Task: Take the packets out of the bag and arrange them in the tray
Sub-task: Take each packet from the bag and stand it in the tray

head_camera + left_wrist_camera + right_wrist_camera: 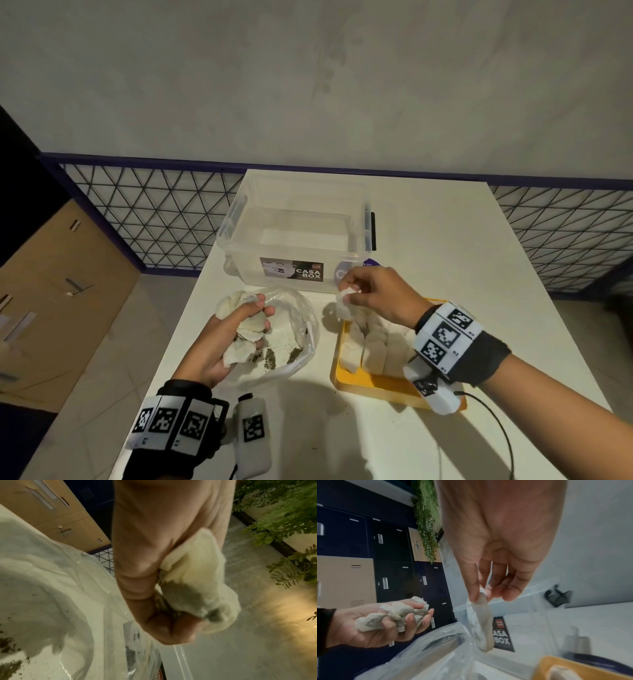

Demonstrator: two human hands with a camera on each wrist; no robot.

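A clear plastic bag (301,329) lies open on the white table, with dark loose crumbs inside. Above it my left hand (239,329) grips a bunch of white packets (245,337), fingers curled round them; the same packets (193,582) fill the left wrist view. My right hand (356,291) pinches one white packet (344,303) by its top, hanging just beyond the far left corner of the yellow tray (370,383). That packet (481,626) dangles from my fingertips in the right wrist view. Several packets (376,346) lie in a row in the tray.
A clear lidless storage box (298,233) with a dark "CASA BOX" label stands behind the bag and tray. A wire-mesh railing (154,219) runs behind the table. The table's left edge is close to the bag. Bare table lies right of the tray.
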